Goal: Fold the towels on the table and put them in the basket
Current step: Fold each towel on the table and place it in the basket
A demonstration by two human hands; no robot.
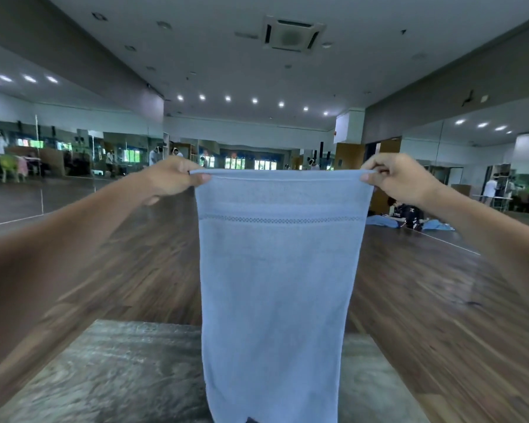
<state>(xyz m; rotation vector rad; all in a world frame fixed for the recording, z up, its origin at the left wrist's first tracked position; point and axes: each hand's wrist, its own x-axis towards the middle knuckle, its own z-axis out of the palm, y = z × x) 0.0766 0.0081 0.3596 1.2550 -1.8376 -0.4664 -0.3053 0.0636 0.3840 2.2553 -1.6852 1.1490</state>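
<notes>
Towel held up by its two top corners over the table.

The left hand (177, 178) pinches one top corner of the towel (281, 270) and the right hand (400, 178) pinches the other. The towel hangs flat, midway between the table's (119, 377) left and right edges. Its bottom hem is out of view, so contact with the top can't be told. Likely risks: a thin pinch slipping would drop a corner and skew the fold, and lowering it askew could send the tail over the far edge. No basket shows.
</notes>
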